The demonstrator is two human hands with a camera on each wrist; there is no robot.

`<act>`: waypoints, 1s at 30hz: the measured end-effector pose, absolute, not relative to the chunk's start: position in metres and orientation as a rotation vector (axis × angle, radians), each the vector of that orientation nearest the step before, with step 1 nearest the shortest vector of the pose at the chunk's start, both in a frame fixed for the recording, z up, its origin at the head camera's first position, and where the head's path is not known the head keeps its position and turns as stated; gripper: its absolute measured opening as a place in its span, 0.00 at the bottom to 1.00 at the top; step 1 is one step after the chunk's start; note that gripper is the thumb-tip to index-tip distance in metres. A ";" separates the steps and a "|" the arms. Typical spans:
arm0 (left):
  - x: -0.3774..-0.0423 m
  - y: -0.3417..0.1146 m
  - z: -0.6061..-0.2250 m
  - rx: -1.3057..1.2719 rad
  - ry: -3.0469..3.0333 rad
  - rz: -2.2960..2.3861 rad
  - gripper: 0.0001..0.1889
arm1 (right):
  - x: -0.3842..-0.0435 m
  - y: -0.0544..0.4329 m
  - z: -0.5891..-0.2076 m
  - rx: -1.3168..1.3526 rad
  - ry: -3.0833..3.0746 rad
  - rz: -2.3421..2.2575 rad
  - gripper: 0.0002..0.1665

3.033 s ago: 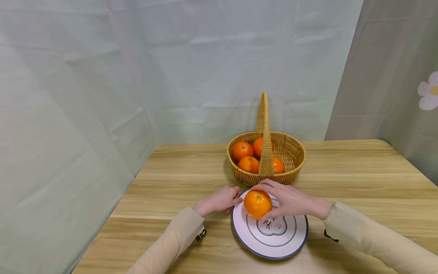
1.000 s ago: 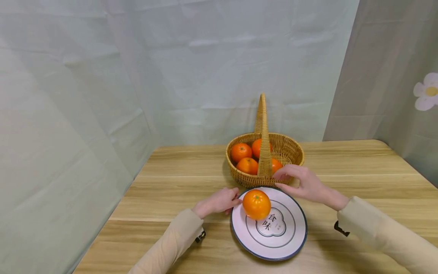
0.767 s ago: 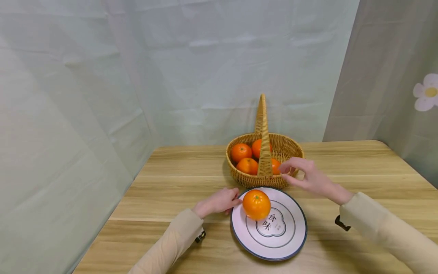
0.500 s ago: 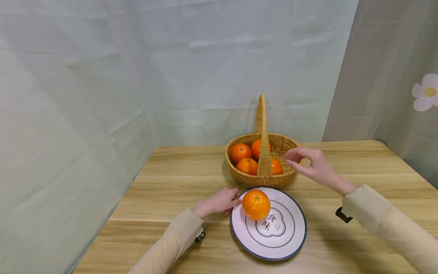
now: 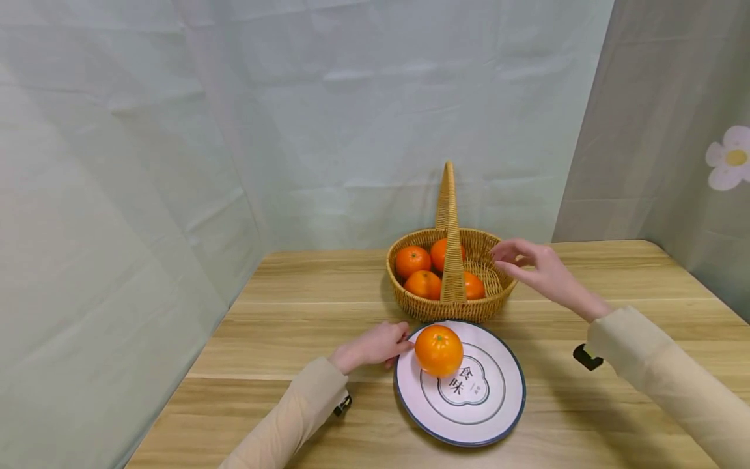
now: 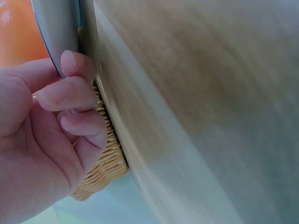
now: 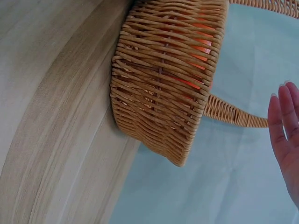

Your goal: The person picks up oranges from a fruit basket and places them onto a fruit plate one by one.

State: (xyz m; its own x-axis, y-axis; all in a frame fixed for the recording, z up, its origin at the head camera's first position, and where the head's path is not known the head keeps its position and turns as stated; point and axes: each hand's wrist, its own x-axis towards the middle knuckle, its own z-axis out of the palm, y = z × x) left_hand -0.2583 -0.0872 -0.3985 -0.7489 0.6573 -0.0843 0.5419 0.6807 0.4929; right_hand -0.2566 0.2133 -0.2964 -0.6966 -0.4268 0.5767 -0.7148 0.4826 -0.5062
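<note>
On the white plate [image 5: 469, 423] with a dark blue rim sits an orange [image 5: 438, 350], towards its far left side. My left hand [image 5: 375, 343] holds the plate's left edge; in the left wrist view, the thumb and curled fingers [image 6: 77, 93] meet at the plate's rim [image 6: 56, 32]. Above the right rim of the wicker basket [image 5: 410, 303] hovers my right hand [image 5: 541, 270], fingers loosely bent and nothing in them. Several oranges [image 5: 413, 262] lie in the basket's left and middle. In the right wrist view the right fingers [image 7: 275, 121] are extended, apart from the basket.
The basket's tall handle [image 5: 451, 228] arches over its middle, partly covering the oranges. All stand on a wooden table [image 5: 281, 312]. Pale cloth [image 5: 351, 130] hangs behind and to the left, and a greyer cloth [image 5: 633, 130] with a flower print to the right.
My right hand has let go of the orange on the plate and moved back and right, up over the basket's right rim. The left hand has kept its place at the plate.
</note>
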 end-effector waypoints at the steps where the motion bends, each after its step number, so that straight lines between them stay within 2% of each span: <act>1: -0.258 -0.087 -0.399 0.961 2.641 0.650 0.08 | -0.257 0.213 -0.296 0.945 -2.369 1.066 0.12; 13: -0.259 -0.086 -0.400 0.931 2.643 0.657 0.08 | -0.292 0.229 -0.318 0.854 -2.422 1.206 0.16; 21: -0.260 -0.086 -0.402 0.932 2.641 0.656 0.08 | -0.302 0.230 -0.322 0.785 -2.447 1.248 0.17; 30: -0.259 -0.086 -0.402 0.928 2.648 0.643 0.08 | -0.287 0.220 -0.306 0.801 -2.456 1.265 0.17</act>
